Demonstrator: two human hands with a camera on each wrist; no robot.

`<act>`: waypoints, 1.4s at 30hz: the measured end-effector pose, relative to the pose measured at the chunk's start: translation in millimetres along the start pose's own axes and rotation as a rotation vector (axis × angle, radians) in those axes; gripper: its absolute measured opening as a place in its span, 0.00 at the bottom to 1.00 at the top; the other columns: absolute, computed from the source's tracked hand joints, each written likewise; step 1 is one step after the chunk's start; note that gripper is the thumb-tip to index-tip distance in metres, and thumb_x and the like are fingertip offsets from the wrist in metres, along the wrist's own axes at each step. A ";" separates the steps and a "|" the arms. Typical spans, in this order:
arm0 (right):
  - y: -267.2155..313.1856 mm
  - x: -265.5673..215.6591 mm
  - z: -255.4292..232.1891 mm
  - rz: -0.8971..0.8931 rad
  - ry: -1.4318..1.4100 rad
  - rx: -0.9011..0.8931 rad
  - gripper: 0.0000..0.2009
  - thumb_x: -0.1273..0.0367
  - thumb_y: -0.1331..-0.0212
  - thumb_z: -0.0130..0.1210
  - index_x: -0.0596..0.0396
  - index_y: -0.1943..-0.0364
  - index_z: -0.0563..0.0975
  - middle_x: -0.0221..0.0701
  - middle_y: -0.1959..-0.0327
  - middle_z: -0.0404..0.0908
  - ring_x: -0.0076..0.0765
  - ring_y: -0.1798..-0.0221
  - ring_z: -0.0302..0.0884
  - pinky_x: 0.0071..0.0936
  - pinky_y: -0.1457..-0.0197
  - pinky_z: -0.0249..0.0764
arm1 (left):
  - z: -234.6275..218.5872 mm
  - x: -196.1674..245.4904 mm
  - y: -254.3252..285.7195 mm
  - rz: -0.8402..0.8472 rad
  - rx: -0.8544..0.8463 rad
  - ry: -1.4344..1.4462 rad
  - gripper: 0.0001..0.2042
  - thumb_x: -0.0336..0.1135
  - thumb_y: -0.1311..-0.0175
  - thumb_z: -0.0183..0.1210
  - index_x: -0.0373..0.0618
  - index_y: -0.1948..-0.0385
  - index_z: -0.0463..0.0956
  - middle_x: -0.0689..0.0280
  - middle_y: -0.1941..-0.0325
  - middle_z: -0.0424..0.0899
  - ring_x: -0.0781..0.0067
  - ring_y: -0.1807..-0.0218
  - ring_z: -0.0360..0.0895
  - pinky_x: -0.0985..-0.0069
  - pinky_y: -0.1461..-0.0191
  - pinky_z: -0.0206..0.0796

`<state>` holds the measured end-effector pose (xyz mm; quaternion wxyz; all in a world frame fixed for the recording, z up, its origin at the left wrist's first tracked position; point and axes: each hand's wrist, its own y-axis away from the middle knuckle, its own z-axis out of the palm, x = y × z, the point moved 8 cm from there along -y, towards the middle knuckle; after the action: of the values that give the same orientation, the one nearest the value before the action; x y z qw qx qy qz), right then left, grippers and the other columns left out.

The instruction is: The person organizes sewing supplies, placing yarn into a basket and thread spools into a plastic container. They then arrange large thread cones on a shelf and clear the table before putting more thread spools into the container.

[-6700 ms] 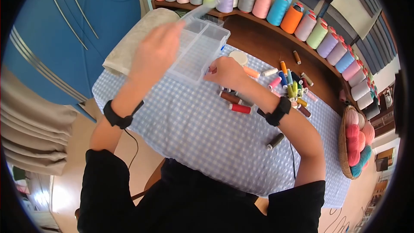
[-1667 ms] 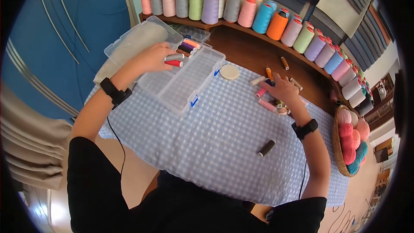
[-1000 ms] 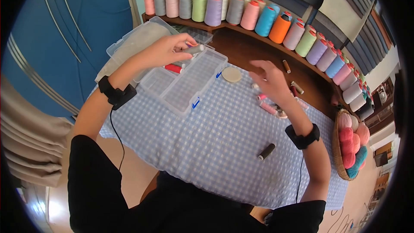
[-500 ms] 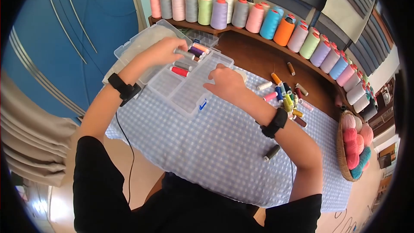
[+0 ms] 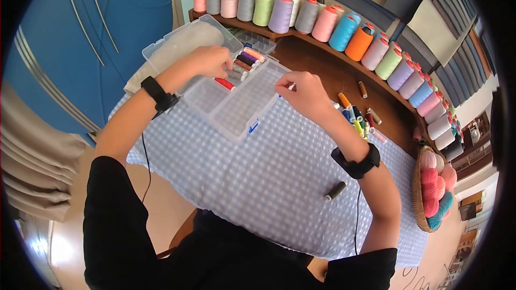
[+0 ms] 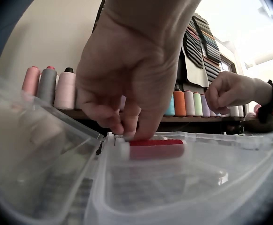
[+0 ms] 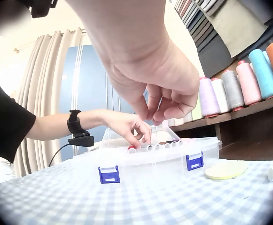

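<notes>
My left hand (image 5: 212, 62) reaches down into a clear plastic box (image 5: 215, 115), its fingertips pinching at a grey spool of thread (image 5: 235, 75). A red spool (image 6: 157, 149) lies beside those fingers in the same compartment. Beyond, brown (image 5: 243, 65), purple and peach spools lie side by side in a row, their white ends showing in the right wrist view. My right hand (image 5: 307, 94) hovers near the box's right side, fingers loosely curled with nothing visible between them. The box's lid (image 5: 156, 56) is folded back to the left; its blue latches (image 7: 109, 174) hang undone.
A pile of colourful spools (image 5: 360, 118) lies at right, partly behind my right forearm. One dark spool (image 5: 336, 190) sits apart on the checked cloth (image 5: 258, 182). A cream disc (image 7: 225, 169) lies by the box. Thread cones (image 5: 282, 15) line the shelf; a yarn basket (image 5: 417, 198) stands far right.
The left hand has brought the grey spool down into the row in the box. My right hand went from the spool pile to the box, then drew slightly back right.
</notes>
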<state>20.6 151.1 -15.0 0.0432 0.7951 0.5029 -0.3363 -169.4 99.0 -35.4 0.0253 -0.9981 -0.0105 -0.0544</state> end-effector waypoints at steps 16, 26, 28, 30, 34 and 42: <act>15.3 -13.2 -20.0 0.168 -0.670 -0.009 0.23 0.62 0.43 0.55 0.63 0.47 0.71 0.42 0.55 0.78 0.30 0.61 0.80 0.27 0.62 0.76 | -60.2 78.6 15.1 0.077 0.001 1.008 0.17 0.38 0.38 0.56 0.33 0.54 0.73 0.65 0.65 0.80 0.80 0.68 0.77 0.83 0.68 0.72; 21.4 -7.7 -32.6 0.071 -0.481 0.015 0.10 0.68 0.39 0.47 0.60 0.64 0.75 0.25 0.83 0.71 0.19 0.82 0.69 0.19 0.78 0.66 | -64.1 103.8 14.5 0.208 0.207 0.580 0.12 0.35 0.40 0.57 0.37 0.59 0.77 0.66 0.67 0.82 0.80 0.70 0.77 0.82 0.66 0.70; 23.9 -1.1 -36.1 0.062 -0.462 0.073 0.09 0.69 0.39 0.46 0.60 0.66 0.76 0.25 0.85 0.69 0.18 0.84 0.68 0.19 0.80 0.64 | -57.2 122.1 23.7 0.162 -0.019 0.797 0.11 0.34 0.40 0.56 0.37 0.59 0.77 0.66 0.67 0.82 0.80 0.69 0.77 0.81 0.65 0.70; 25.6 2.6 -28.2 -0.001 -0.597 0.052 0.09 0.69 0.39 0.46 0.60 0.69 0.76 0.26 0.86 0.68 0.17 0.84 0.66 0.19 0.80 0.63 | -56.4 122.2 22.8 0.182 -0.009 1.053 0.11 0.34 0.40 0.56 0.37 0.60 0.77 0.66 0.68 0.82 0.80 0.69 0.77 0.81 0.65 0.70; 42.7 -7.9 -11.9 -0.025 -0.392 0.006 0.10 0.70 0.39 0.46 0.62 0.71 0.75 0.27 0.84 0.70 0.20 0.81 0.66 0.22 0.77 0.63 | -64.4 110.1 14.3 0.218 0.263 1.113 0.10 0.33 0.38 0.55 0.42 0.57 0.77 0.69 0.67 0.80 0.80 0.70 0.76 0.79 0.68 0.72; 46.7 -18.3 -33.3 -0.059 -0.434 0.029 0.09 0.69 0.38 0.47 0.61 0.70 0.75 0.32 0.83 0.71 0.25 0.81 0.67 0.25 0.76 0.64 | -38.3 138.7 35.8 0.335 -0.083 0.828 0.09 0.32 0.38 0.55 0.39 0.60 0.77 0.68 0.70 0.80 0.81 0.70 0.77 0.82 0.66 0.70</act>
<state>70.7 127.6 8.6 0.1290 0.6894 0.5000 -0.5081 -34.8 63.8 15.9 -0.0044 -0.8802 0.1646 -0.4450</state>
